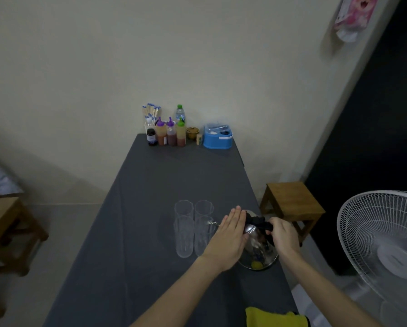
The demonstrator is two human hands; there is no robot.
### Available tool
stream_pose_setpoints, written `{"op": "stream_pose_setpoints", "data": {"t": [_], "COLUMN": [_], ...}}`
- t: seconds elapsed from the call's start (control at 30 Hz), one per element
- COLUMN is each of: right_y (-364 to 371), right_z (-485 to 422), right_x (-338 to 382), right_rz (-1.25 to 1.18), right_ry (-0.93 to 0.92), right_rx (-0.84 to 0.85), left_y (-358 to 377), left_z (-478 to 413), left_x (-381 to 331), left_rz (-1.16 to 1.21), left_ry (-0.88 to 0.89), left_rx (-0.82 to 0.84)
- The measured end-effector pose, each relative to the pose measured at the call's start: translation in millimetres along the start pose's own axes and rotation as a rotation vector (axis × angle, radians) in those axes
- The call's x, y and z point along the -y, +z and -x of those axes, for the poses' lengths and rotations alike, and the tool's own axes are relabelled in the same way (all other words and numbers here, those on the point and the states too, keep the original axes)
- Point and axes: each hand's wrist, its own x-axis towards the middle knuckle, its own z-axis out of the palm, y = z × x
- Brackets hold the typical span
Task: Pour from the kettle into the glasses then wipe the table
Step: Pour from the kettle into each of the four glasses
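A yellow cloth [275, 316] is lying at the near edge of the counter [131, 232], which is draped in dark grey fabric. Just beyond it, the right hand [283, 236] is wrapping its fingers [272, 224] tightly around the black handle [260, 224] of a steel kettle [259, 252], which is tilting left toward the glasses. The left hand [230, 234] is lying flat against the kettle's lid side, its fingers [236, 217] extended and pressed together. The spout is reaching over the near right glass [203, 234]. Four clear glasses [193, 227] are standing in a tight square, just left of the kettle. At the far end, sauce bottles [170, 134], a water bottle [180, 114] and a blue container [217, 139] are standing against the wall.
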Motion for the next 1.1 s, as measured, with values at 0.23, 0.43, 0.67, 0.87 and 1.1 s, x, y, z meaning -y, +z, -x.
{"op": "stream_pose_setpoints", "data": {"t": [0.23,0.43,0.67,0.87,1.1], "right_y": [-0.2,0.0,2.8,5.0,5.8], "right_z": [2.3,1.9,1.3,-0.6,-1.7], "right_x": [-1.6,-0.8,-0.3,2.5,3.1], "right_rz": [-0.014,0.003,-0.011,-0.019,-0.024], "right_ry": [0.017,0.016,0.013,0.007,-0.014], "right_rx": [-0.005,-0.011,-0.020,-0.018,-0.020], "left_y": [-0.1,-0.5,-1.2,-1.5,1.2], "left_z": [1.1,1.5,-0.1,-1.7,-4.3], "left_x": [-1.9,-0.8,2.3,5.1,7.2], "left_rz": [0.003,0.004,-0.010,-0.011,0.007], "left_ry": [0.000,0.014,-0.001,-0.002,-0.010], "left_rx": [0.009,-0.001,0.016,0.017,0.016]}}
